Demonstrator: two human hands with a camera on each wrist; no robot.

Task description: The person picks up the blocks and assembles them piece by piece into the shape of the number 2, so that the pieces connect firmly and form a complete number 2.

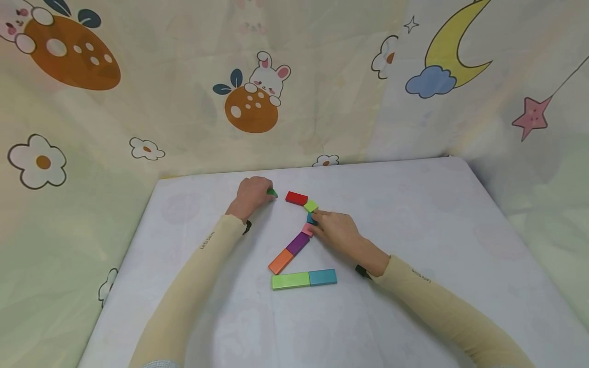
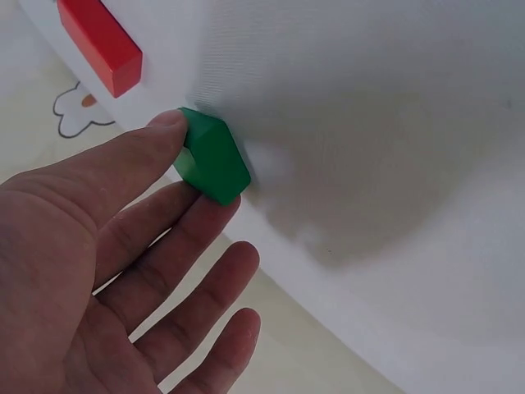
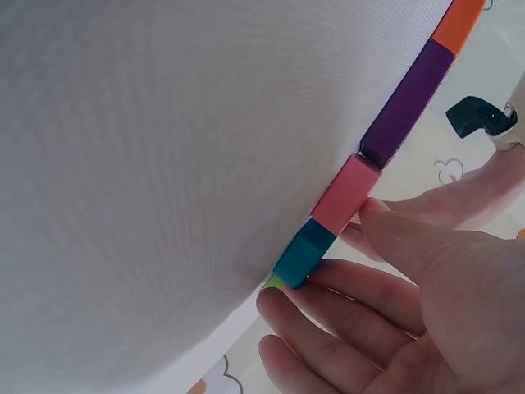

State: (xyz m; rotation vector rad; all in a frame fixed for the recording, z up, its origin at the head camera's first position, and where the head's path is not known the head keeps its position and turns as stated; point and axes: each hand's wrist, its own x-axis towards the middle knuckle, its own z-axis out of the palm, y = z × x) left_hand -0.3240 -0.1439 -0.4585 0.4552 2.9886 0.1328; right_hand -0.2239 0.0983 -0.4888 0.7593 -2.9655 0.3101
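My left hand (image 1: 252, 196) pinches a small green block (image 2: 215, 156) between thumb and fingertips, left of a red block (image 1: 296, 198). The block's angled faces show in the left wrist view. My right hand (image 1: 339, 232) is at the right side of a curved row of blocks. Its thumb touches the pink block (image 3: 348, 194), and its other fingertips lie along the teal block (image 3: 305, 253) and the lime block (image 3: 274, 282), which is mostly hidden in that view. From the pink block the row runs on to a purple block (image 1: 298, 244) and an orange block (image 1: 280, 261).
Below the orange block, a long lime block (image 1: 291, 280) and a blue block (image 1: 323, 277) lie end to end. All rest on a white-covered table (image 1: 414, 214). A cartoon-printed cloth (image 1: 184, 102) hangs behind and at both sides.
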